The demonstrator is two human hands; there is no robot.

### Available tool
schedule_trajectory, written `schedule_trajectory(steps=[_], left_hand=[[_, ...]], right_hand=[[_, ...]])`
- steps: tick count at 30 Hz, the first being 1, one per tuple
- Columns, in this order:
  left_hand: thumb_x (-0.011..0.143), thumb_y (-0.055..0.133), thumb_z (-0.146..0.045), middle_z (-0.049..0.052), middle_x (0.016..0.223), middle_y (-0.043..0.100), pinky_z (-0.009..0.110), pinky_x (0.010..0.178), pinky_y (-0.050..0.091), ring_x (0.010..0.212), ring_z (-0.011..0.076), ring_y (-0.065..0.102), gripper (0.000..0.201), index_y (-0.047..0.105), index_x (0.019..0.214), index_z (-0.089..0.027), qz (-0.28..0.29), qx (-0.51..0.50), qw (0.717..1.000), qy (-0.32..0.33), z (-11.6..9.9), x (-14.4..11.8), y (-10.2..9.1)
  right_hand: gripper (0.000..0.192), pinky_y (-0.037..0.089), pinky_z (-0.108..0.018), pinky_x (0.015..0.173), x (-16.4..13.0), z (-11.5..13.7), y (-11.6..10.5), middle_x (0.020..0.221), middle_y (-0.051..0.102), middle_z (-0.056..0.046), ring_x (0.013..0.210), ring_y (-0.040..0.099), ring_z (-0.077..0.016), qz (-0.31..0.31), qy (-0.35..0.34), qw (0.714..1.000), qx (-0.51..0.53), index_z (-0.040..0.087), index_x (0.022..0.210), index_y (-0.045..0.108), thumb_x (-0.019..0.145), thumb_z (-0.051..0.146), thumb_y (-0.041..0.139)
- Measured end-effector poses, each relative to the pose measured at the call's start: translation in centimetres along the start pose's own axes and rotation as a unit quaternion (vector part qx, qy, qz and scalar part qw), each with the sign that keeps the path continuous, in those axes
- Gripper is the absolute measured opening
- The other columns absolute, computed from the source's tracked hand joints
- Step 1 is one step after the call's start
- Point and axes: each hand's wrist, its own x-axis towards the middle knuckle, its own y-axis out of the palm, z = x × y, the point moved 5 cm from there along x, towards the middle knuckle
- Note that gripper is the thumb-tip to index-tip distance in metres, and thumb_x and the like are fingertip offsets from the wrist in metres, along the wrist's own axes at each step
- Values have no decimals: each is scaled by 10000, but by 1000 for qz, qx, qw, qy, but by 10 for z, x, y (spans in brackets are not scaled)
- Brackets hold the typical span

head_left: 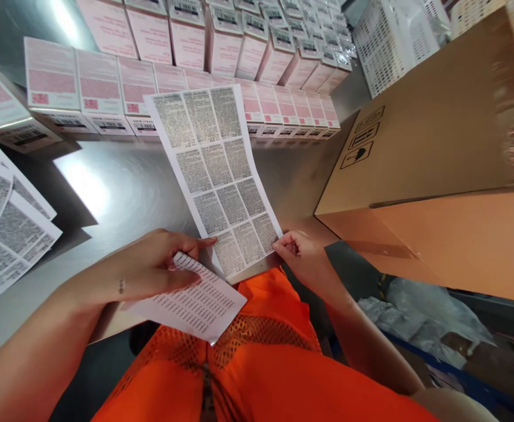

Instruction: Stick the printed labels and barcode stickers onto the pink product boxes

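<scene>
- Left hand point(151, 269), lower centre of the frame, pinches a folded leaflet point(195, 302) and the long printed sheet point(215, 176).
- Right hand point(298, 249) grips the sheet's lower right corner.
- Pink cartons point(186, 47) stand closed in rows along the top.
- Large cardboard box point(436, 135) at right; contents unseen.

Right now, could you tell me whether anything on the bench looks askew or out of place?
Mostly tidy: the pink boxes stand in neat rows. Only the loose leaflets at the left edge lie fanned and uneven, and the leftmost box sits turned out of line with its row.
</scene>
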Motion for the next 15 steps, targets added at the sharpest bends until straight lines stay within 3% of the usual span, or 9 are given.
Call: schedule_trajectory(steps=[3, 7, 11, 15], left_hand=[[779, 640, -279, 35, 1283, 703, 246, 703, 522, 1359, 305, 518, 90, 583, 732, -227, -7, 15, 1000, 14, 0, -1, -1], [768, 635, -239, 46, 1195, 743, 239, 728, 511, 1333, 287, 547, 38, 606, 758, -217, -10, 24, 999, 27, -4, -3, -2], [750, 660, -251, 53, 1255, 720, 254, 763, 504, 1311, 302, 564, 62, 643, 787, -204, -27, 24, 998, 47, -9, -4, -3], [722, 677, -249, 69, 1330, 678, 286, 817, 514, 1288, 325, 580, 71, 639, 751, -196, -33, 5, 998, 49, -8, -3, -2]], right_hand=[[197, 411, -287, 604, 1, -9, -4, 749, 539, 15, 635, 514, -149, -57, 17, 998, 8, 224, 760, 545, 735, 338, 705], [448, 462, -309, 562, 10, -10, -10, 891, 559, -20, 566, 497, -129, -67, 15, 995, 72, 200, 1068, 605, 722, 456, 732], [465, 509, -356, 699, 38, 17, -17, 1062, 616, -107, 821, 606, -220, -145, -82, 985, 43, 200, 1166, 647, 824, 515, 649], [638, 489, -400, 819, 92, 46, -8, 1155, 641, -144, 942, 607, -264, -148, -106, 977, 109, 173, 1296, 585, 747, 472, 713]])
